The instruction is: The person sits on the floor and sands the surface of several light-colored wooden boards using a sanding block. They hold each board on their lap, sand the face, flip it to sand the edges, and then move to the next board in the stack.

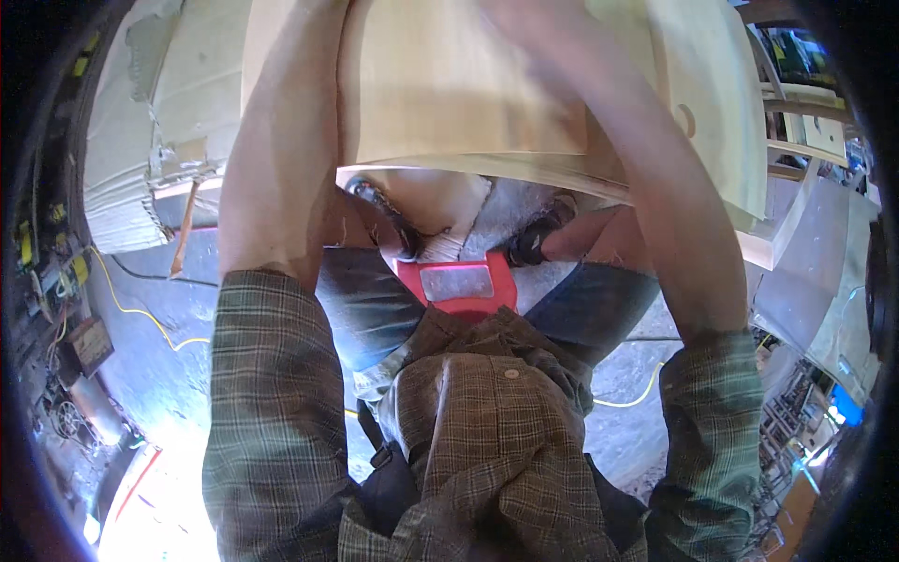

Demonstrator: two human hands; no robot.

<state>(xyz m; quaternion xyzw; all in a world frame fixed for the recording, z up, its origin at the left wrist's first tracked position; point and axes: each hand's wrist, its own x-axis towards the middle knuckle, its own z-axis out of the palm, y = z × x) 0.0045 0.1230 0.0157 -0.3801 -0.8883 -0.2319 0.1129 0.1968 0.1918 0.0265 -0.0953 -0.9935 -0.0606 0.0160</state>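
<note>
Left hand out of view, right hand blurred, grip unclear; hurried sliding over the wooden panel risks splinters

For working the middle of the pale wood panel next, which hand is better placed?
Right, probably: the right forearm slants inward and the right hand, though blurred, shows over the pale wood panel. The left forearm is farther left, the left hand out of frame.

Right hand blurred over pale wooden panel; red frame between legs.
</note>
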